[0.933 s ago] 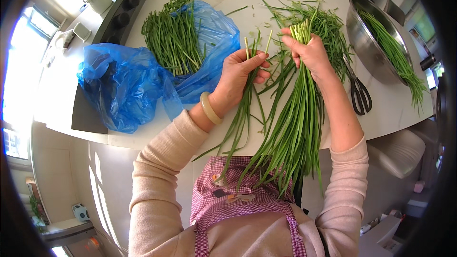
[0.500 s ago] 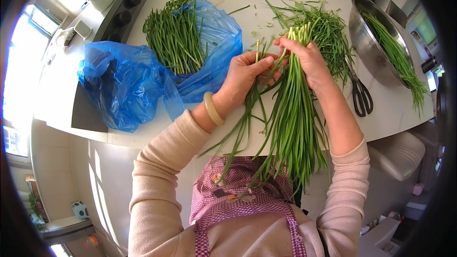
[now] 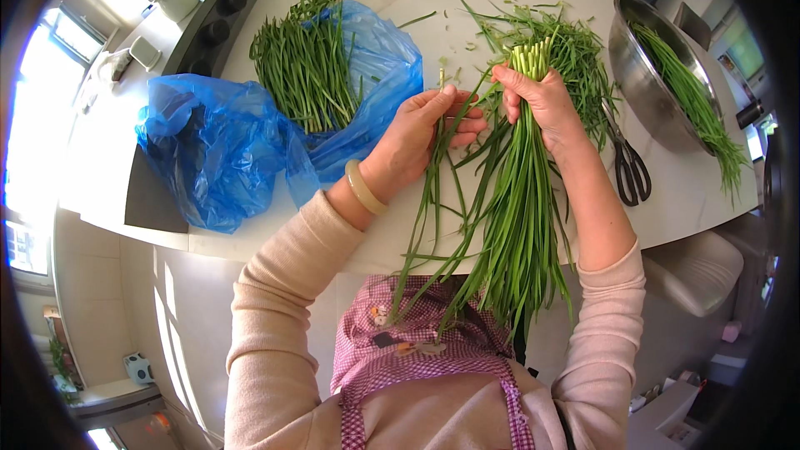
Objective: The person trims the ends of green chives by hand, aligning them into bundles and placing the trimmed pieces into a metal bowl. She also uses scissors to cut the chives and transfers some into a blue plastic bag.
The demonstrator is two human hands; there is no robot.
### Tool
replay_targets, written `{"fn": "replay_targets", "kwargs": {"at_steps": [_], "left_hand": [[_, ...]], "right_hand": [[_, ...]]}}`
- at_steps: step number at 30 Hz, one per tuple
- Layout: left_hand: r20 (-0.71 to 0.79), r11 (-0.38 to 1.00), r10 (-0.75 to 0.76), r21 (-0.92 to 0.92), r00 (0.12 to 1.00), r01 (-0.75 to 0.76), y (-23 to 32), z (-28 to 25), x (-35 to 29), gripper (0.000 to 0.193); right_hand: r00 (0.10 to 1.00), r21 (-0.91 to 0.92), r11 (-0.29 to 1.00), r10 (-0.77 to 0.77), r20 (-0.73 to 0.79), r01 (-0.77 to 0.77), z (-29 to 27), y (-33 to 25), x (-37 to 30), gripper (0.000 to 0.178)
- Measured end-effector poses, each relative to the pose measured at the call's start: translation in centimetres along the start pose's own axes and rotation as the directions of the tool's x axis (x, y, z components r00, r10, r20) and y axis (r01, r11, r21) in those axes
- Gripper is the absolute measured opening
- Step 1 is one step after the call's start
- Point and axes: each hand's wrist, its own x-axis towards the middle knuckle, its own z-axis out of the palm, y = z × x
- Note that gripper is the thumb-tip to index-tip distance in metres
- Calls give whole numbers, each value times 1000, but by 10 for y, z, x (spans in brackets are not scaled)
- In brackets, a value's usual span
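My right hand is closed round a thick bunch of green chives, near its pale cut ends. The long leaves hang down past the table's front edge, over my checked apron. To the left, my left hand pinches a few separate chives between thumb and forefinger, its other fingers stretched toward the bunch. Behind the right hand lies a loose heap of chives and trimmings. More chives rest on an opened blue plastic bag at the left.
Black-handled scissors lie right of my right forearm, blades partly under the heap. A steel bowl at the right, tilted in view, holds chives overhanging its rim. A dark panel with knobs borders the table's left. A chair stands at the right.
My left hand has drawn away to the left from the bunch, with its few chives. The right hand has shifted slightly right, still gripping the bunch.
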Motion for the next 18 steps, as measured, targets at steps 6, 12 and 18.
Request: {"fn": "replay_targets", "kwargs": {"at_steps": [6,12,18], "left_hand": [[-31,985,146,96,989,-143,-12,-10,9,36],[-27,793,432,488,902,-365,-19,-14,16,28],[149,531,402,766,903,-363,-16,-4,7,22]], "right_hand": [[982,-114,992,-75,-176,55,-9,-4,6,22],[978,-179,976,-151,-144,125,1,-11,-2,24],[993,-158,987,-21,113,38,23,8,-7,14]]}}
